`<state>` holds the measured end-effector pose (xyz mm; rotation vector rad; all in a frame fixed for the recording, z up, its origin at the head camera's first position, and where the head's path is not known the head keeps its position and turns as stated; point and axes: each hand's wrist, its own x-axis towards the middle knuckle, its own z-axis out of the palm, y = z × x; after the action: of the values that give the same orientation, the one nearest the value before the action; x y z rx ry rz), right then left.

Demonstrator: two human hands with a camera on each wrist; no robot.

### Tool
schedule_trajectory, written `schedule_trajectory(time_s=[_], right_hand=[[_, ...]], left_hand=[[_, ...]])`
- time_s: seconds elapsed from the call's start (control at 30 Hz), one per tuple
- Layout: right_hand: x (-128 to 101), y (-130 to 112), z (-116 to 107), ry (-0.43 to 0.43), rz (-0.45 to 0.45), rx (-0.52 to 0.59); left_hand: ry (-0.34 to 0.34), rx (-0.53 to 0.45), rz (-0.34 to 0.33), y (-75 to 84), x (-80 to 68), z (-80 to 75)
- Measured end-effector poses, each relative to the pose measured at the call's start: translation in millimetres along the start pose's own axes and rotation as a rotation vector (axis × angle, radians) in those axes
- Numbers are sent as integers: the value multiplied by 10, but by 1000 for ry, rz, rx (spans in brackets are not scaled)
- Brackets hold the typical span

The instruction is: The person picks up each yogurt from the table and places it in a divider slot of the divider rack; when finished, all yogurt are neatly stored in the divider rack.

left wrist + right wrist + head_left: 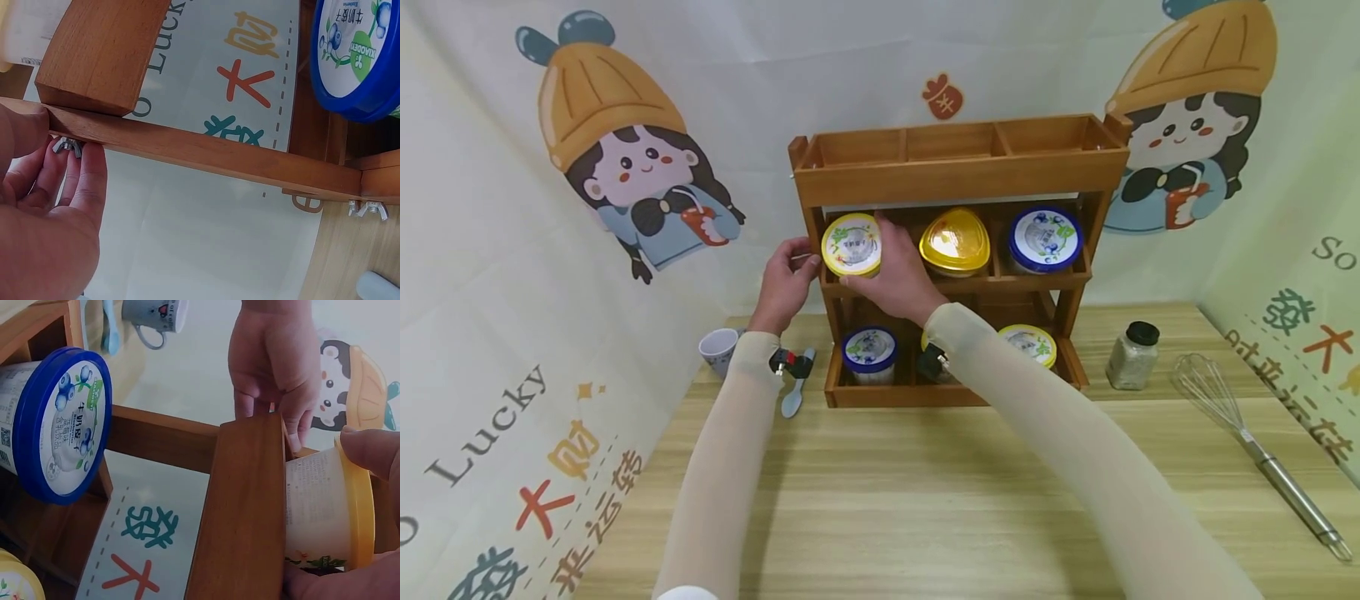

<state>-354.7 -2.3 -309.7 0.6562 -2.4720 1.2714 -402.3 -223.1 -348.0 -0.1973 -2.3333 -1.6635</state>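
A three-tier wooden rack stands at the back of the table. My right hand grips a yellow-lidded tub on its side at the left compartment of the middle shelf; in the right wrist view my thumb and fingers wrap round the same tub. My left hand holds the rack's left upright, thumb on one side of the wooden rail and fingers on the other, beside a wing nut. The left hand also shows over the upright.
On the middle shelf sit a gold triangular-lidded box and a blue-lidded tub; the bottom shelf holds another blue-lidded tub and a yellow-lidded one. A cup and spoon lie left; a spice jar and whisk lie right.
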Motion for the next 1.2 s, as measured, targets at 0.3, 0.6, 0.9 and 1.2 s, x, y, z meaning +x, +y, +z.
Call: schedule_trajectory(time_s=[0.3,0.6,0.9,1.2], right_hand=[[27,-8,46,-6,89,-20],[-32,-33,-31,28,83,-17],[-282,-171,-202,27,18,-32],[-772,-94,-468,-11,-137,139]], left_hand=[[9,-12,9,1,-4,4],[-5,-12,21,-13,25,54],[34,-11,54,-39,-1,85],[99,-73,85,4,-336,174]])
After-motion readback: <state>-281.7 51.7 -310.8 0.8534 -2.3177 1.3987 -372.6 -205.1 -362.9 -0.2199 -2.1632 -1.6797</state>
